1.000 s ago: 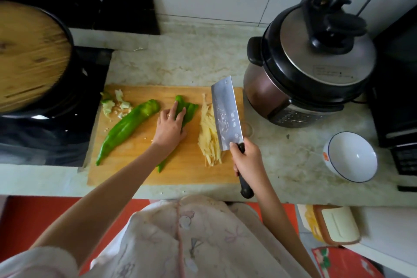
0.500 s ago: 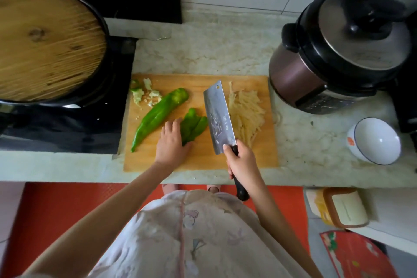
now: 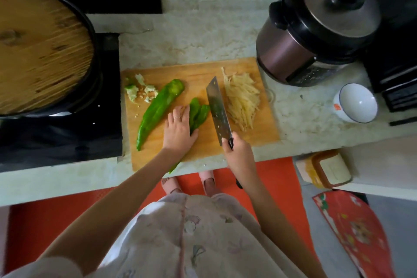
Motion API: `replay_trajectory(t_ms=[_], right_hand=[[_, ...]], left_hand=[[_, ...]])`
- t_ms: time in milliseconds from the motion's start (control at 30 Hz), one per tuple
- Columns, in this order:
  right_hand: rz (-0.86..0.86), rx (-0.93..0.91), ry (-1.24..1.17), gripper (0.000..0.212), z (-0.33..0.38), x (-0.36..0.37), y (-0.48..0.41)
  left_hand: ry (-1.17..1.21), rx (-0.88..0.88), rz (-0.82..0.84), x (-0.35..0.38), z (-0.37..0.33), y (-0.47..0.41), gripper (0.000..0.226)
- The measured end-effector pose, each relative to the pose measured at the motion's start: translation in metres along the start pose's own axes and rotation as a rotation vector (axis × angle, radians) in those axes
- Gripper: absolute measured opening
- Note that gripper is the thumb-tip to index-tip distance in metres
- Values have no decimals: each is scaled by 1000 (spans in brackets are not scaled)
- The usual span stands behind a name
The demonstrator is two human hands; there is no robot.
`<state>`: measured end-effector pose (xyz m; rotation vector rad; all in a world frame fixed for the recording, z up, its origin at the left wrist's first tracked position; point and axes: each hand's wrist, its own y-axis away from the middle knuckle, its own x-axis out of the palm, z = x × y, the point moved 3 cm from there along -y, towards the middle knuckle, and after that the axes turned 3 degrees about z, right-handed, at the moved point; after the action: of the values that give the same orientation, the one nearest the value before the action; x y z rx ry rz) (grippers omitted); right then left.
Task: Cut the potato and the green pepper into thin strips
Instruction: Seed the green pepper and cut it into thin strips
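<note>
On the wooden cutting board [image 3: 203, 149] lies a pile of pale potato strips [image 3: 242, 99] at the right. A long whole green pepper [image 3: 158, 108] lies at the left. A second green pepper, split open [image 3: 198, 114], lies mid-board, and my left hand [image 3: 178, 128] presses flat on its left side, its tail showing under my wrist. My right hand [image 3: 237, 153] grips the black handle of a cleaver [image 3: 218, 108], whose blade stands just right of the split pepper, between it and the potato strips.
Pepper core scraps [image 3: 140, 91] lie at the board's far left corner. A wok with a wooden lid [image 3: 40, 52] sits on the black stove at left. A pressure cooker [image 3: 316, 29] stands behind the board's right corner, with a white bowl [image 3: 356, 104] to its right.
The camera view shifted and tilted down. The cleaver has moved slightly left, close to the split pepper. My left hand stays pressed on that pepper.
</note>
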<state>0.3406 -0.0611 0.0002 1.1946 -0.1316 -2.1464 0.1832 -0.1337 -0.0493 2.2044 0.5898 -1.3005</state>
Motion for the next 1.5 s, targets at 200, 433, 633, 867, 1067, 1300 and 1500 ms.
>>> replay_trajectory(t_ms=[200, 433, 633, 867, 1067, 1300, 1500], right_hand=[[20, -28, 54, 31, -3, -4, -4], [51, -69, 71, 30, -8, -8, -9], [71, -105, 55, 15, -8, -9, -11], [107, -92, 10, 29, -12, -7, -13], [116, -51, -70, 30, -11, -10, -14], [25, -35, -127, 36, -19, -27, -9], [50, -56, -78, 32, -21, -30, -7]], left_hand=[[13, 182, -17, 1, -4, -6, 67], [59, -175, 61, -7, -6, -1, 65], [106, -183, 131, -7, -9, -6, 56], [263, -157, 9, -19, -2, -9, 61], [64, -19, 179, 1, -25, -4, 64], [-83, -41, 41, 16, -24, 4, 67], [-182, 47, -18, 15, -29, 3, 65]])
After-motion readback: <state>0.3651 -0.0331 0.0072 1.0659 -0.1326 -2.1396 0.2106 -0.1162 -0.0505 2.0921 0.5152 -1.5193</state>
